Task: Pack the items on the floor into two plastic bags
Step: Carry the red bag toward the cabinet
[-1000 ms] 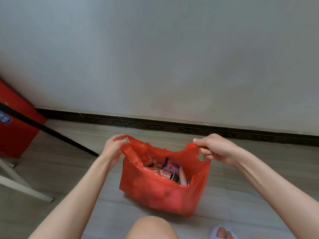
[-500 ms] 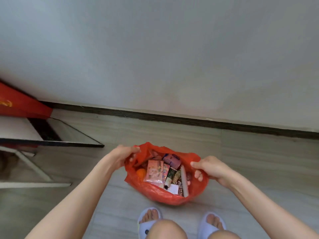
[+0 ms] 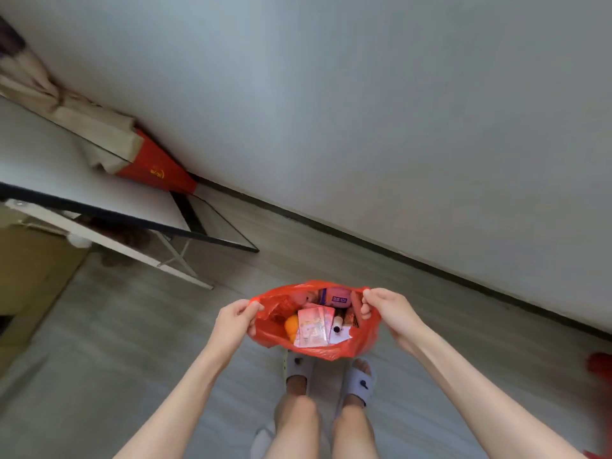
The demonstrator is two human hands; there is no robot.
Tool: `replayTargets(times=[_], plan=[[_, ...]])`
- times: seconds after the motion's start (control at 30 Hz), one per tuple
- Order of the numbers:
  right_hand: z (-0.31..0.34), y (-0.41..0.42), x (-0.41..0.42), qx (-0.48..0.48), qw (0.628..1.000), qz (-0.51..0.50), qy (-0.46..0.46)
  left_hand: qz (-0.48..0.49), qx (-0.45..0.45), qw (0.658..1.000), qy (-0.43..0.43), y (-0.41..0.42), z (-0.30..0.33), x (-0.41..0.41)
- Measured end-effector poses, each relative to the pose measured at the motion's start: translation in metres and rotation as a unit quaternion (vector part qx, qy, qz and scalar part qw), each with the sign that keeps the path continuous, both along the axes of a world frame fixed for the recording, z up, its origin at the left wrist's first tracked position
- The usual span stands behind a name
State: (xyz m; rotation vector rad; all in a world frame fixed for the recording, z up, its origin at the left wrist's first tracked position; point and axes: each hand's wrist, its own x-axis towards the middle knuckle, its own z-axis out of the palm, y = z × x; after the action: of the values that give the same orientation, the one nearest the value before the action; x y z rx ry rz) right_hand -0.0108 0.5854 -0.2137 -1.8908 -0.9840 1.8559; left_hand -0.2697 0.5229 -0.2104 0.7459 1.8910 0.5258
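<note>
A red plastic bag point(image 3: 318, 351) hangs open in front of me, above my slippered feet. My left hand point(image 3: 233, 321) grips its left handle and my right hand point(image 3: 385, 308) grips its right handle, pulling the mouth wide. Inside lie several items: a pink packet point(image 3: 313, 326), an orange round thing point(image 3: 291, 325), a pink and purple pack point(image 3: 337, 297) and a small bottle with a dark cap point(image 3: 337, 323). The lower items are hidden under these.
A white table with a black edge point(image 3: 109, 213) stands at the left, with a cardboard box point(image 3: 29, 276) below it. A red and beige bag point(image 3: 145, 160) leans against the wall. Something red point(image 3: 601, 362) shows at the right edge.
The bag has been lifted off the floor while I stood up. The view now looks straight down into it, and my feet show beneath. Both hands keep their grip on the handles.
</note>
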Motion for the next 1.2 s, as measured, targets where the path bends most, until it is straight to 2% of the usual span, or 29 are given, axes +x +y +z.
replayTargets(times=[0.13,0.27,0.4,0.53,0.67,0.87,1.03,1.2], plan=[[0.09,-0.015,-0.021,0.044,0.995,0.074,0.042,0.079,0.044,0.996,-0.012,-0.047,0.082,-0.009],[0.153,-0.03,-0.05,0.095,0.983,0.133,0.078,0.161,0.101,0.982,0.007,-0.094,0.142,-0.023],[0.195,-0.046,-0.104,0.142,0.958,0.232,0.09,0.246,0.155,0.956,0.034,-0.142,0.181,-0.05],[0.228,-0.068,-0.178,0.182,0.917,0.341,0.096,0.314,0.204,0.926,0.052,-0.186,0.21,-0.087],[0.249,-0.101,-0.264,0.209,0.883,0.408,0.102,0.386,0.238,0.89,0.051,-0.235,0.226,-0.143],[0.259,-0.178,-0.428,0.214,0.869,0.432,0.113,0.427,0.247,0.865,0.093,-0.331,0.227,-0.253],[0.263,-0.241,-0.55,0.209,0.873,0.431,0.095,0.433,0.225,0.867,0.103,-0.419,0.237,-0.353],[0.285,-0.28,-0.649,0.212,0.861,0.45,0.112,0.453,0.236,0.849,0.135,-0.451,0.272,-0.448]])
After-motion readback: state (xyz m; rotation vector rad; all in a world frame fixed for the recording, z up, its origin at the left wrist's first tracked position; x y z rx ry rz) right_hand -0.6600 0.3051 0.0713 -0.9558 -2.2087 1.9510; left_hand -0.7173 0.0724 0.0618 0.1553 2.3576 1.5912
